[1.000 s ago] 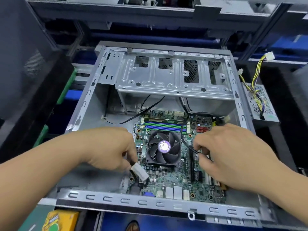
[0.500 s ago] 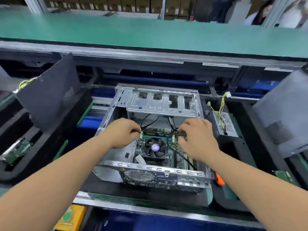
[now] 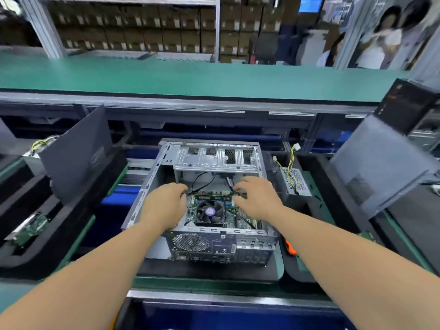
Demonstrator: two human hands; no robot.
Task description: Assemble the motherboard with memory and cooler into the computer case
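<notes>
At far left we note a black foam tray holding a green circuit board. Beside it a dark grey perforated side panel stands tilted.

At centre we find the open grey steel computer case lying on its side in a black foam cradle. Inside it sits the green motherboard, with the black round-bladed cooler fan on top and green memory sticks just behind the fan. Black cables run down from under the silver drive cage at the case's far end.

The left hand reaches into the case at the board's far left corner; its fingers curl downward, but we cannot tell whether they grip anything. The right hand is at the board's far right corner, fingers bent around a black cable there.

Right of the case, a grey perforated power supply with yellow and black wires stands in another foam recess. An orange-handled tool lies near the case's rear corner. A second grey panel leans at far right.
</notes>
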